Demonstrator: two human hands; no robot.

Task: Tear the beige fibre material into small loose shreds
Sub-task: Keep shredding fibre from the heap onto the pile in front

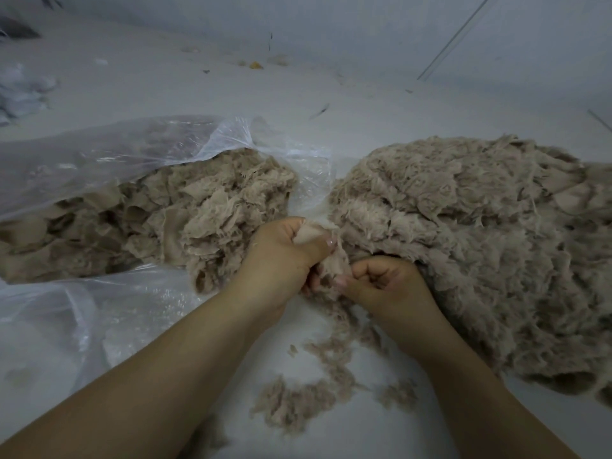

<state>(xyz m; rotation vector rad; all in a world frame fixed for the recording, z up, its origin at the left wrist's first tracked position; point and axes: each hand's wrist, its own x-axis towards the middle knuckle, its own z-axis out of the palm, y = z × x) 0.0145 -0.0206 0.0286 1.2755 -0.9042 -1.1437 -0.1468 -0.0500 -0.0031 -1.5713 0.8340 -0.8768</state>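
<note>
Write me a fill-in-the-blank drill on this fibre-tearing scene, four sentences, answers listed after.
1. Both hands, the left hand and the right hand, hold one piece of beige fibre ____ them.
2. The untorn fibre spills from a clear ____ bag.
3. The big shredded pile lies on the person's ____ side.
4. Small loose shreds lie on the floor between the two ____.

Answers: between; plastic; right; forearms
</note>
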